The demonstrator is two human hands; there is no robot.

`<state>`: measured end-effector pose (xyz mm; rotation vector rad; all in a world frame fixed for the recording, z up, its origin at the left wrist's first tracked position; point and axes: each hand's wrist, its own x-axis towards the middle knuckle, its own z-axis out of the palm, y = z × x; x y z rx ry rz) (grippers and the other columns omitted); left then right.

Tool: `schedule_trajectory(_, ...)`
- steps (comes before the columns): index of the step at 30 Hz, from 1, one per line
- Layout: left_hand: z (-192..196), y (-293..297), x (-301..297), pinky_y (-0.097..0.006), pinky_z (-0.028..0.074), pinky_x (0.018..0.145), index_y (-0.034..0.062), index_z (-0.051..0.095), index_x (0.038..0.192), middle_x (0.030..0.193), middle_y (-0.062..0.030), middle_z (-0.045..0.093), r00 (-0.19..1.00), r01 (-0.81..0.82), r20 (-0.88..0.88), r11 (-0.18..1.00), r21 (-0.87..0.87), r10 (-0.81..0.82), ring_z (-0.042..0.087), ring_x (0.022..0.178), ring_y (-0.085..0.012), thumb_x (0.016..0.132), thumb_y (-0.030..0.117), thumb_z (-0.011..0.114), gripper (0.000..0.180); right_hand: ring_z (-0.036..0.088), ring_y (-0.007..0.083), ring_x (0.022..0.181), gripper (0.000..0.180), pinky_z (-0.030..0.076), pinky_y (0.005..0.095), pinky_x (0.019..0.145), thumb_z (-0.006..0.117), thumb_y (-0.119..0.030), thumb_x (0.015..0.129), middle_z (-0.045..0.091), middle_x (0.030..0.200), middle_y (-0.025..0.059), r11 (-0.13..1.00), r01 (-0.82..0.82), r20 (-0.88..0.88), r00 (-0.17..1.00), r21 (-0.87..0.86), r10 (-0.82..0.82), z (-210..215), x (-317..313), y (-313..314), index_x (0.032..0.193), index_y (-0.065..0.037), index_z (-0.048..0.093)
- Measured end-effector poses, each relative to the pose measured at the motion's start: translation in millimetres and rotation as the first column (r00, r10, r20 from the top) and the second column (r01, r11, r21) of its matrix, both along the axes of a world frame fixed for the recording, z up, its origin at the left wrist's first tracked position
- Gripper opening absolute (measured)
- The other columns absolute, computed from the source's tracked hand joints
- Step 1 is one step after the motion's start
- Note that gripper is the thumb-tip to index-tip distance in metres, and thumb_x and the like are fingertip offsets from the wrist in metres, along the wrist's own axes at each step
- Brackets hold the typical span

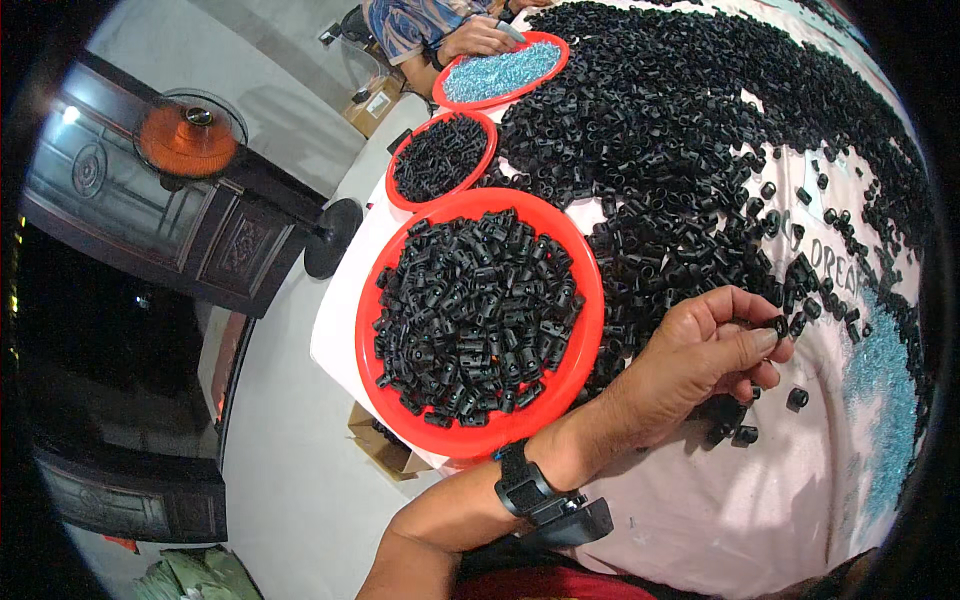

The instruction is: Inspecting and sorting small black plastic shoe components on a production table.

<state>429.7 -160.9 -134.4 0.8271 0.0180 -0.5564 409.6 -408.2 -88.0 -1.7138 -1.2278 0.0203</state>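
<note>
My left hand (690,350) reaches in from the lower edge over the table, a black strap device (540,495) on its wrist. Thumb and fingertips pinch a small black plastic piece (779,326), which looks like a cord-lock part. Loose black pieces (797,398) of similar size lie under and beside the fingers. Left of the hand, a large red tray (592,330) is heaped with black barrel-shaped cord-lock pieces (480,310). A broad pile of black plastic pieces (660,110) spreads behind the hand. My right hand is not in view.
A smaller red tray (493,150) holds thin black pieces. Beyond it, another person's hand (480,38) is at a red tray (566,60) of bluish springs (500,75). More bluish springs (880,400) lie at the right. A cardboard box (385,445) and a fan (190,135) stand left.
</note>
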Motion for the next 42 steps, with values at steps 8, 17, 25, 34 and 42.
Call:
schedule_trajectory(8,0.8,1.7,-2.4,-0.02,0.053,0.073,0.0059,0.056,0.123,0.112,-0.0084,0.069,1.0,0.0,-0.022,1.0,0.015,0.0,0.066,0.088,-0.0084,0.1,0.021,0.067,0.03,0.058,0.0274,0.069,0.025,0.049,0.0365,0.06,0.073,-0.031,0.09,0.067,0.088,0.0077,0.998,0.05,-0.015,0.999,0.031,-0.049,-10.4,1.9,4.5,0.111,-0.019,0.067)
schedule_trajectory(17,1.8,1.0,-2.1,-0.02,0.053,0.073,0.0056,0.055,0.125,0.112,-0.0082,0.069,0.999,0.0,-0.036,1.0,0.004,0.001,0.065,0.087,-0.0081,0.1,0.022,0.067,0.032,0.057,0.0258,0.068,0.022,0.047,0.0358,0.059,0.073,-0.03,0.088,0.065,0.086,0.0076,0.995,0.091,-0.03,0.995,0.051,-0.09,-15.2,6.8,8.0,0.104,-0.017,0.066)
schedule_trajectory(25,0.5,1.4,-3.0,-0.02,0.052,0.073,0.0061,0.056,0.124,0.111,-0.0077,0.069,1.0,0.01,-0.022,1.0,-0.021,-0.01,0.065,0.087,-0.0081,0.101,0.022,0.066,0.03,0.056,0.0244,0.068,0.02,0.045,0.0351,0.059,0.073,-0.029,0.087,0.064,0.084,0.0075,0.992,0.122,-0.037,0.992,0.042,-0.121,-17.0,12.7,10.7,0.099,-0.015,0.065)
schedule_trajectory(34,6.3,2.2,-3.7,-0.021,0.053,0.074,0.0062,0.056,0.124,0.111,-0.0079,0.069,0.999,0.003,-0.045,1.0,-0.007,-0.003,0.066,0.087,-0.0083,0.101,0.022,0.066,0.029,0.055,0.0228,0.067,0.019,0.043,0.0344,0.059,0.073,-0.029,0.085,0.063,0.082,0.0074,0.982,0.182,-0.074,0.981,0.044,-0.179,-24.2,13.8,12.5,0.093,-0.013,0.064)
schedule_trajectory(42,3.7,2.4,-4.8,-0.021,0.053,0.073,0.0064,0.056,0.124,0.112,-0.0083,0.069,0.998,-0.009,-0.058,1.0,-0.024,0.007,0.066,0.088,-0.0089,0.101,0.021,0.066,0.03,0.054,0.0213,0.066,0.019,0.041,0.0338,0.058,0.073,-0.028,0.084,0.062,0.081,0.0073,0.975,0.215,-0.062,0.975,0.052,-0.212,-24.9,22.0,18.1,0.087,-0.011,0.063)
